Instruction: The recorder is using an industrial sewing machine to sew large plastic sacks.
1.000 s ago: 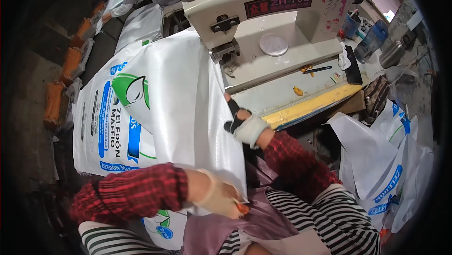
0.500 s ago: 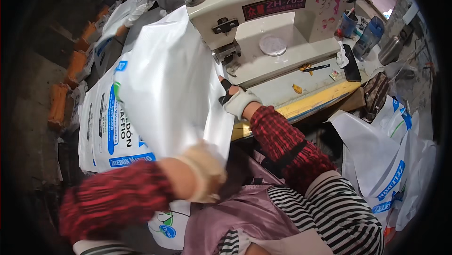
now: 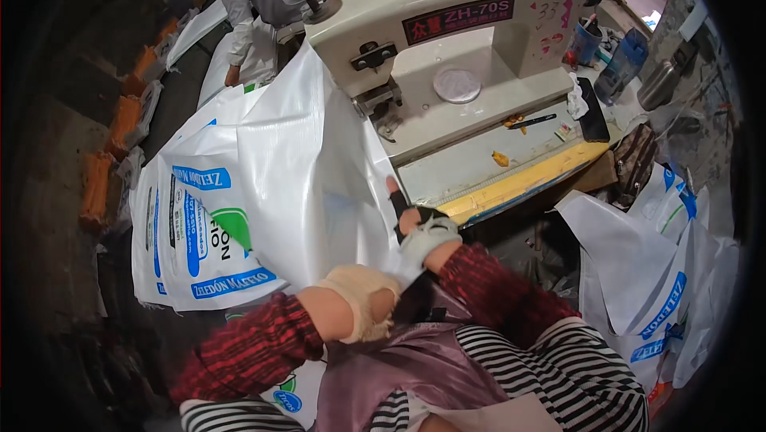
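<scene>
A large white woven plastic sack [image 3: 287, 153] with blue, green and black print spreads before me, its right edge beside a cream sewing machine [image 3: 447, 13]. My right hand [image 3: 424, 228], in a pale glove with dark finger parts, pinches that right edge below the machine head, one finger stretched along it. At the sack's near edge my left hand [image 3: 363, 300], in a beige glove, is curled on the material; its fingertips are mostly hidden. The sack's far corner rises in a peak next to the machine head.
On the machine bed lie a round pale disc [image 3: 457, 86], a black pen [image 3: 532, 122] and a phone [image 3: 593, 110]. Bottles [image 3: 622, 67] stand behind. More white sacks [image 3: 654, 280] hang at the right. A co-worker [image 3: 259, 1] in grey handles sacks at the far left.
My right hand has come nearer to me and slightly right, and the sack has shifted and folded with it. My left hand has moved slightly right. The co-worker's arm has moved.
</scene>
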The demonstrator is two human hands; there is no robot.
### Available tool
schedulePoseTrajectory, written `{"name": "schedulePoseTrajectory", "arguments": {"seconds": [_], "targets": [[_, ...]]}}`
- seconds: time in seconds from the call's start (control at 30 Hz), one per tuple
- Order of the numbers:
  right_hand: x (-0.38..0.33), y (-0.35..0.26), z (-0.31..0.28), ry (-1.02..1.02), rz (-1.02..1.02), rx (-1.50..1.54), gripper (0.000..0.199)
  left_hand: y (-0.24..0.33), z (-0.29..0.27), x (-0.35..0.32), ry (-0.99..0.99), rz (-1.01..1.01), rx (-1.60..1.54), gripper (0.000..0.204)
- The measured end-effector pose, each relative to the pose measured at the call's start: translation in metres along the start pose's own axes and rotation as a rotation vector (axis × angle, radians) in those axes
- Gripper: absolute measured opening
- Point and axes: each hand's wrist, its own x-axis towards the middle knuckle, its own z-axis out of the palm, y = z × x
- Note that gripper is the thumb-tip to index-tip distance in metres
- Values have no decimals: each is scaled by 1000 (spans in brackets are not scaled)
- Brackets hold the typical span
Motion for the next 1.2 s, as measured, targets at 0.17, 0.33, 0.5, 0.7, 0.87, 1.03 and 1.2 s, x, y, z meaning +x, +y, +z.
{"name": "schedulePoseTrajectory", "arguments": {"seconds": [0.17,0.33,0.5,0.7,0.87,1.03,1.2], "targets": [[68,-1,-1,204,-42,-130,43,-19,70,49,394,-81,-103,20],[67,5,-2,184,-13,0,63,-11,21,74,238,-98,78,18],[-4,-4,-1,2,134,241,66,16,9,79,-42,231,282,16],[-7,9,16,-99,55,201,70,14,-56,19,-233,136,388,17],[15,-15,-15,-67,-13,-401,29,2,-84,-10,-284,-195,542,21],[83,-14,-24,201,45,66,78,-17,-12,42,17,2,190,12],[98,30,-17,400,-417,615,62,-55,-31,86,386,-115,164,15]]}}
